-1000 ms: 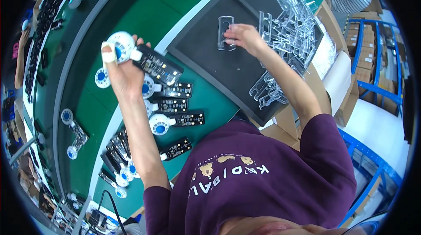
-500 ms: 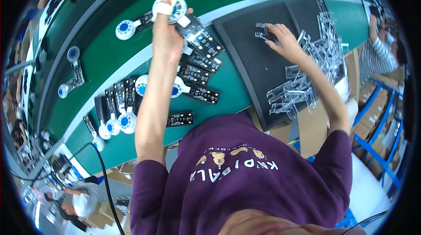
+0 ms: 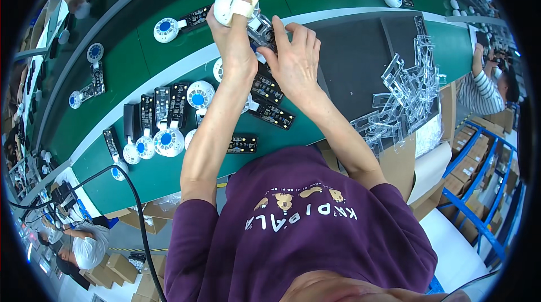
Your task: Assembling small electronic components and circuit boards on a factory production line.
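Observation:
My left hand (image 3: 235, 48) is closed around a round white disc (image 3: 230, 4) joined to a circuit board, with a pale cover on one of its digits. My right hand (image 3: 296, 60) meets it from the right, its fingers closed at a clear plastic bracket (image 3: 260, 30) against the board end. The fingers partly hide where bracket and board meet. Below my hands, several black circuit boards (image 3: 273, 115) with white discs lie on the green table, some covered by my left forearm.
A dark tray (image 3: 352, 65) on the right carries a heap of clear plastic brackets (image 3: 408, 85). More disc-and-board units (image 3: 168, 143) stand in a row at left. Beyond a pale rail, a green conveyor (image 3: 135, 48) bears others. A black cable (image 3: 135, 200) hangs at lower left.
My right hand has moved left from the tray, bringing a clear bracket to the board in my left hand. My left hand has shifted slightly right and turned the disc over.

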`<state>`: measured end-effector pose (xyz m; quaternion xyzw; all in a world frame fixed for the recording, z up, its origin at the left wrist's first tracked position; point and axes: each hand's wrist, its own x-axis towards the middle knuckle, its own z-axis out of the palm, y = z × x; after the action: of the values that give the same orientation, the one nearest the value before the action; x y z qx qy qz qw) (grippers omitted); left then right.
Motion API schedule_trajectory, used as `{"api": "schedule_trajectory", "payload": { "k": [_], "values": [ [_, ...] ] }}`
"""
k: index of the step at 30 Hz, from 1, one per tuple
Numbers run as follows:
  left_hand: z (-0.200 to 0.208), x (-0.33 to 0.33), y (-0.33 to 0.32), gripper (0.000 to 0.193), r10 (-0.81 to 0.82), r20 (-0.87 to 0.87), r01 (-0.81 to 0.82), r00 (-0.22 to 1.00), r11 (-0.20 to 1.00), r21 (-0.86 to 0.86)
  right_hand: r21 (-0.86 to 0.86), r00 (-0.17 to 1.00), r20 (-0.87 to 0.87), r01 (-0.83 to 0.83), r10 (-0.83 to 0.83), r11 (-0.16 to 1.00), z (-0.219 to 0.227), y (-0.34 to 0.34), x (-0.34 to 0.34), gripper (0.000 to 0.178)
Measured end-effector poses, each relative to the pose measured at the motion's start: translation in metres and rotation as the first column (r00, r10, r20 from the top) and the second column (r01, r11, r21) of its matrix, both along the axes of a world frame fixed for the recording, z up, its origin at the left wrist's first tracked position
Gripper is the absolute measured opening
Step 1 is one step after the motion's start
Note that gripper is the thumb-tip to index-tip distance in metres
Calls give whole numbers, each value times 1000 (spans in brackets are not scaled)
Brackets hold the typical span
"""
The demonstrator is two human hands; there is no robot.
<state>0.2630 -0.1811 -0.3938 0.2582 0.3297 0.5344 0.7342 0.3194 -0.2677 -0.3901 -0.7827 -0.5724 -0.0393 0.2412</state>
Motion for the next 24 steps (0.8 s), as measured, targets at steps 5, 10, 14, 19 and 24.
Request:
{"api": "schedule_trajectory", "payload": {
  "k": [5,10,14,19,24],
  "values": [
    [-8,-17,8,42,-91,196,94,976,996,-3,128,991,-54,-112,120,985,-5,2,-1,59],
    [-35,-34,5,34,-443,64,447,894,880,-158,31,971,-16,-237,238,971,1,1,14,48],
    [-24,-29,-3,34,-291,-51,288,955,955,-66,242,871,-487,71,58,968,-5,10,17,31],
    [-4,-18,-20,35,-117,-134,139,984,977,162,-55,14,-997,552,-75,832,-17,39,25,32],
    [-9,-12,-6,41,-60,-156,81,986,988,131,108,326,-941,544,-92,832,-34,63,33,44]
  ]
}}
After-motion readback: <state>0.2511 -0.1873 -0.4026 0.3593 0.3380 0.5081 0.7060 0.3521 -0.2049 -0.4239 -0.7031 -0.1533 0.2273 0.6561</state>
